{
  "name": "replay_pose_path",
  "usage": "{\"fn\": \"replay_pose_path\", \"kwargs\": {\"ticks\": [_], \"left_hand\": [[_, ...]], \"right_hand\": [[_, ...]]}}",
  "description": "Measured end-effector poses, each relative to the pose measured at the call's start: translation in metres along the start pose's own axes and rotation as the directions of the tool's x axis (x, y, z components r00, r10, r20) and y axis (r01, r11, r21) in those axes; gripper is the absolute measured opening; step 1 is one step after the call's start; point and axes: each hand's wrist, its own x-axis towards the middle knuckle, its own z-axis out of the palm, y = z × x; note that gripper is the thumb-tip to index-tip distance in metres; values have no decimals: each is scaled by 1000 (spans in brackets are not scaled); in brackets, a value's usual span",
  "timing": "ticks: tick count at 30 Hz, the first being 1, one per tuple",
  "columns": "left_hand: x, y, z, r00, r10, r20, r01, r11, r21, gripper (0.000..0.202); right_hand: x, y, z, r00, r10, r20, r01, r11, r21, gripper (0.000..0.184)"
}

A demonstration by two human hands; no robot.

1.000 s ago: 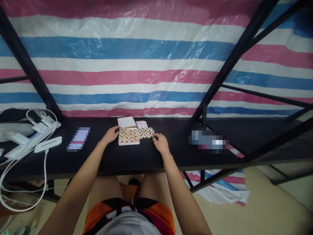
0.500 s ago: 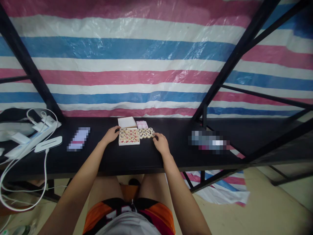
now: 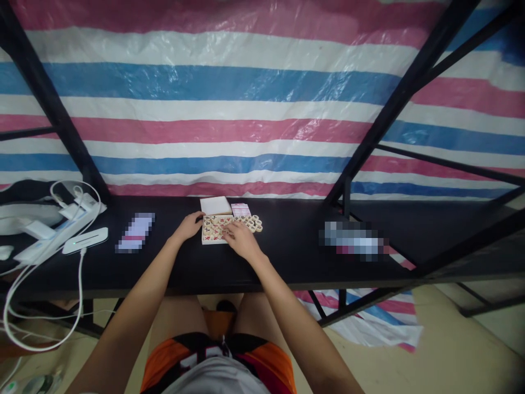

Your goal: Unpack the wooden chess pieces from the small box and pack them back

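Note:
A small white box (image 3: pixel 213 241) on the black table holds rows of round xiangqi pieces (image 3: pixel 211 225), cream discs with red or black characters. My left hand (image 3: pixel 191 226) grips the box at its upper left corner, fingers bent against the side. Over the box's right part is my right hand (image 3: pixel 243 239), fingertips pinched down around a xiangqi piece (image 3: pixel 228 232) that is mostly covered. Just right of the box lie several loose xiangqi pieces (image 3: pixel 255 223), partly hidden behind the right hand. Behind the box sits a white lid (image 3: pixel 215 206).
A pink and white printed paper (image 3: pixel 240 210) lies beside the lid. On the left are a blurred phone-like object (image 3: pixel 135 233), a white device (image 3: pixel 85 241) with a cable and a power strip (image 3: pixel 61 230). A blurred item (image 3: pixel 353 241) lies right. Black metal bars (image 3: pixel 371 137) frame the table (image 3: pixel 287 268).
My right hand has moved left from the loose pieces to above the box's right part. My left hand stays at the box's left side. The view has shifted slightly.

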Motion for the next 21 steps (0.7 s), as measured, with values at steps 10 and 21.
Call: {"fn": "replay_pose_path", "kwargs": {"ticks": [10,21], "left_hand": [[-1,1,-1,1000,3,-1,-3,1000,-3,33],[0,-1,0,1000,-9,7,8,1000,9,34]], "right_hand": [[44,-29,29,971,48,235,-29,996,-82,20],[-12,55,-22,934,261,-244,-222,959,175,13]]}}
